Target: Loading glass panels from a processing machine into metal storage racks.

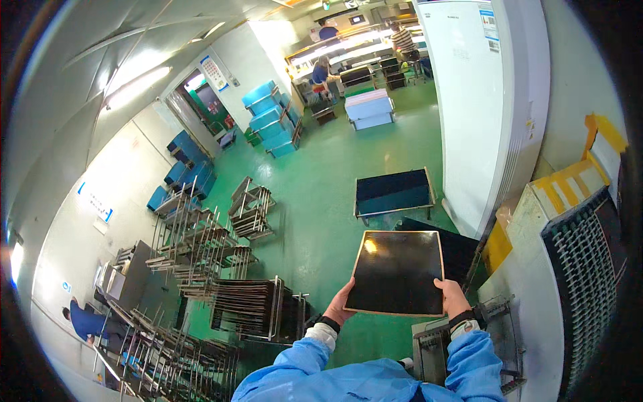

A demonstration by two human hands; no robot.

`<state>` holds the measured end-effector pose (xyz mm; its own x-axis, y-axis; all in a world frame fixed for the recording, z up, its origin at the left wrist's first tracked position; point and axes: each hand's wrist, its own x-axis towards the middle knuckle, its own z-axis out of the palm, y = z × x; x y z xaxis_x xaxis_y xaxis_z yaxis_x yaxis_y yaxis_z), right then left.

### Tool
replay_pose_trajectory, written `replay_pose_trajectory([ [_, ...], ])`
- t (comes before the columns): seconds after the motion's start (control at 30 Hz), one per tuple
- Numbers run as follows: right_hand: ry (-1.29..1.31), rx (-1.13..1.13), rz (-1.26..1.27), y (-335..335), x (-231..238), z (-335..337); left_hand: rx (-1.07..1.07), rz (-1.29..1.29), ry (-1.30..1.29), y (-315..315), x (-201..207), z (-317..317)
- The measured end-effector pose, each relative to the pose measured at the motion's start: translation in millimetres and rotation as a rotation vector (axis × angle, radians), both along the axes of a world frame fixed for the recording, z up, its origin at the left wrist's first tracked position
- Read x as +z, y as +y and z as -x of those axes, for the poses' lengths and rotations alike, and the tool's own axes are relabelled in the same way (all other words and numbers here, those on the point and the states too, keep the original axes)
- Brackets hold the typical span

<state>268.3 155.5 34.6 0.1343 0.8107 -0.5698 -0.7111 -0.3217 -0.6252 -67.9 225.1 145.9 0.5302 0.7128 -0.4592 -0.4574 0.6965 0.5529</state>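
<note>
A flat, glossy black rectangular panel (pixel 396 273) with a thin pale edge is held out in front of me, tilted and reflecting a ceiling light. My left hand (pixel 339 304) grips its lower left corner, and my right hand (pixel 453 299) grips the lower right edge, thumb on top. The fingers beneath the panel are hidden. Just beyond it is a dark sheet (pixel 459 251), partly covered by the panel. Farther off, a low metal-framed rack (pixel 356 206) carries a dark shiny panel.
To the left stand a slotted rack of upright dark panels (pixel 244 305) and several metal racks (pixel 191 251). A tall white cabinet (pixel 469 100) and a machine with a chain-like grid (pixel 581 268) flank my right. Blue bins (pixel 271 124) stand farther back. People sit at lit benches; another person (pixel 87 320) is far left.
</note>
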Motion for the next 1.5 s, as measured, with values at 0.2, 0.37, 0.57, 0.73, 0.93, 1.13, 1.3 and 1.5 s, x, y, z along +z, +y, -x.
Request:
replay_pose_trajectory([
  [0.2, 0.021, -0.030, 0.086, -11.0, 11.9, -0.8, -0.026, -0.003, 0.075, -11.1, 3.4, -5.0],
  [0.37, 0.002, -0.035, 0.055, -15.8, 28.9, 5.0, -0.019, -0.002, 0.086, -11.6, -5.0, 1.0],
  [0.57, -0.051, -0.043, 0.092, -21.3, 9.3, -1.7, -0.044, -0.014, 0.062, -14.4, -7.2, -3.8],
  [0.73, -0.249, -0.043, 0.081, -0.7, -3.3, -27.7, -0.072, -0.078, 0.156, 13.8, 28.0, -28.4],
  [0.93, -0.145, -0.058, -0.309, -15.0, 135.3, -4.1, -0.144, -0.373, 0.104, 23.0, 95.8, -19.8],
  [1.13, -0.386, -0.202, -0.282, -55.4, 99.2, -16.8, -0.196, -0.352, -0.006, 6.1, 42.6, -29.8],
  [1.3, -0.275, -0.246, -0.168, -92.4, 107.7, -5.0, -0.252, -0.069, -0.073, -17.8, 14.1, -37.7],
  [1.5, -0.259, -0.308, -0.140, -118.0, 99.1, -18.4, -0.266, -0.195, 0.040, -29.4, 38.3, -49.0],
])
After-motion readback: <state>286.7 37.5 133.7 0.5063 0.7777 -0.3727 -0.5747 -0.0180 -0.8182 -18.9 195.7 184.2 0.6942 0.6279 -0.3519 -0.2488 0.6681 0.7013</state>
